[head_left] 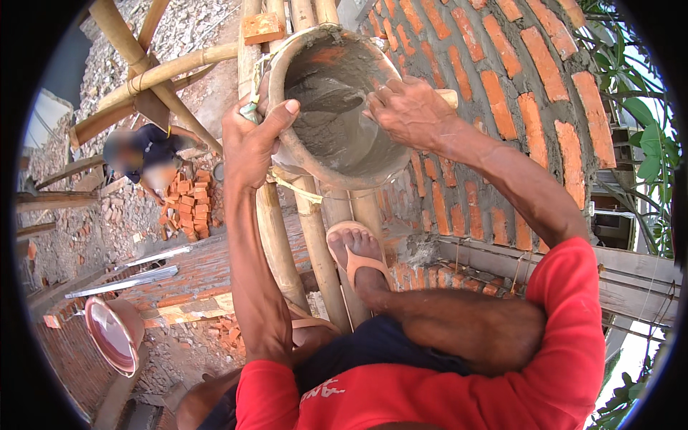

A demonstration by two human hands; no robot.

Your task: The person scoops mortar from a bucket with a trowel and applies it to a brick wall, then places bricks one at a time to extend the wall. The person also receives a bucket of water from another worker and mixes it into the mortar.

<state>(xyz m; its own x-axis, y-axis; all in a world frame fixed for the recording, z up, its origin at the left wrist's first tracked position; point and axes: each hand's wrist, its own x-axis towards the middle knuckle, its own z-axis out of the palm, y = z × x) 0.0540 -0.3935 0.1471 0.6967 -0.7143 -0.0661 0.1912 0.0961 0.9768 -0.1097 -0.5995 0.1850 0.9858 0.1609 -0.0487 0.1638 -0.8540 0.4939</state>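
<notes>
A round bucket (312, 159) of wet grey mortar (322, 140) stands tilted on the bamboo poles in front of me. My left hand (254, 136) is closed on the bucket's left rim, its thumb over the edge. A greenish-yellow cord (297, 188) hangs at that side, partly under the hand. Over the bucket's right side, my right hand (412, 115) is wrapped round a trowel, whose pale handle end (448, 98) sticks out past the fist. The trowel's blade (333, 99) lies in the mortar, coated grey.
Bamboo poles (315, 236) bear my sandalled foot (358, 258). A freshly laid brick wall (494, 93) rises close on the right. One loose brick (262, 29) lies beyond the bucket. Down left are a person (147, 150), a brick pile (190, 204) and a pink tub (115, 333).
</notes>
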